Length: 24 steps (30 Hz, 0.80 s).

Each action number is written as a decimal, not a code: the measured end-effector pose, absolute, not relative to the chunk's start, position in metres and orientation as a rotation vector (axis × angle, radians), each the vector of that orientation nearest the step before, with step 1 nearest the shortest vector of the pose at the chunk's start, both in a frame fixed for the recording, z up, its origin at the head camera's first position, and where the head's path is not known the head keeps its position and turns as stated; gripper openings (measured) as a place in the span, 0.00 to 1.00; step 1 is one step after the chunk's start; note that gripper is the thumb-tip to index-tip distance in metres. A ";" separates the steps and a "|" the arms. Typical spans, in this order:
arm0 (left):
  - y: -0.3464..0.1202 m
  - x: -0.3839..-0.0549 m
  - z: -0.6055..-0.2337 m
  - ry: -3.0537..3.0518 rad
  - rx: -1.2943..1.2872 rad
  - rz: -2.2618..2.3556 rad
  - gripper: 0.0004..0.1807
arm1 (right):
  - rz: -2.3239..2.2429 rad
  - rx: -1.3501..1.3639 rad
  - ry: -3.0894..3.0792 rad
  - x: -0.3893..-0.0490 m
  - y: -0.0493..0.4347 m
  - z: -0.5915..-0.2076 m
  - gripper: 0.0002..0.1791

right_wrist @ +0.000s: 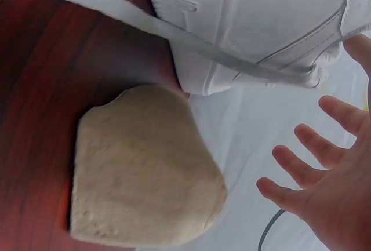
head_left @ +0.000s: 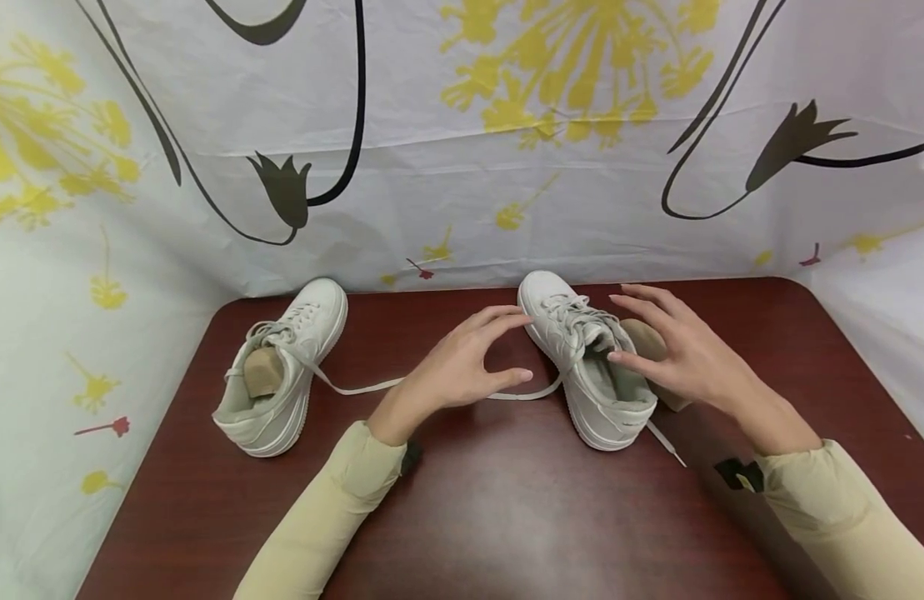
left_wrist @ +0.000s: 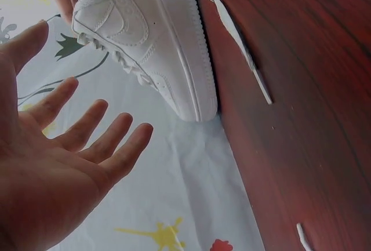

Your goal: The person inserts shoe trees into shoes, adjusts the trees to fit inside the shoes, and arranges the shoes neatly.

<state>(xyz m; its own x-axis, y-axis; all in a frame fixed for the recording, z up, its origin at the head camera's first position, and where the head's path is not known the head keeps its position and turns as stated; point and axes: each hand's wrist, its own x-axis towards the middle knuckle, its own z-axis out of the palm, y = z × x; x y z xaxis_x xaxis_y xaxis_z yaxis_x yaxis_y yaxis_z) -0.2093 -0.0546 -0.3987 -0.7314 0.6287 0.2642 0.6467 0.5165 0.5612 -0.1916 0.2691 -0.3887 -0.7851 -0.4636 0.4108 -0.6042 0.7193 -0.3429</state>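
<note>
A white lace-up sneaker (head_left: 555, 337) rests on the table between my two hands, toe to the back wall, laces loose over its tongue. My left hand (head_left: 465, 358) hovers at its left side, thumb spread from the fingers and nothing held. On its right, my right hand (head_left: 686, 350) is spread likewise, fingertips close to the collar and laces. A beige moulded shoe filler (right_wrist: 148, 170) lies beside this sneaker, partly hidden under the right hand in the head view. A second white sneaker (head_left: 297, 408) stands at the left with a similar beige filler (head_left: 262, 372) inside its opening.
Loose white lace (head_left: 357, 389) trails over the dark red table (head_left: 462, 500) between the shoes, passing behind my left hand. Another lace end (head_left: 667, 446) lies right of the near sneaker's heel. A patterned white cloth (head_left: 432, 200) hangs along the back and sides.
</note>
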 end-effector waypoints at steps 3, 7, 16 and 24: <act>-0.049 -0.209 -0.400 -2.715 -1.162 -1.033 0.37 | 0.681 0.826 -2.632 -0.187 0.275 -0.392 0.42; -0.041 -0.208 -0.399 -2.704 -1.210 -1.037 0.37 | 0.691 0.801 -2.637 -0.182 0.283 -0.399 0.41; -0.032 -0.207 -0.395 -2.675 -1.257 -1.019 0.37 | 0.726 0.719 -2.705 -0.176 0.292 -0.412 0.37; -0.028 -0.209 -0.395 -2.662 -1.302 -0.975 0.34 | 0.765 0.720 -2.712 -0.173 0.297 -0.416 0.31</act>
<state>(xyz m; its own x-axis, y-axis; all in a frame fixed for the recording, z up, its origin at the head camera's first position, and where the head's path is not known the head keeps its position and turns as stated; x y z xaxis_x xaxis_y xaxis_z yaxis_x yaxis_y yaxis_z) -0.2085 -0.0276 -0.3952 -0.6514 0.7055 0.2792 0.7190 0.4564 0.5242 -0.1725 0.2974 -0.4162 -0.8520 -0.3946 0.3440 -0.5162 0.7425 -0.4270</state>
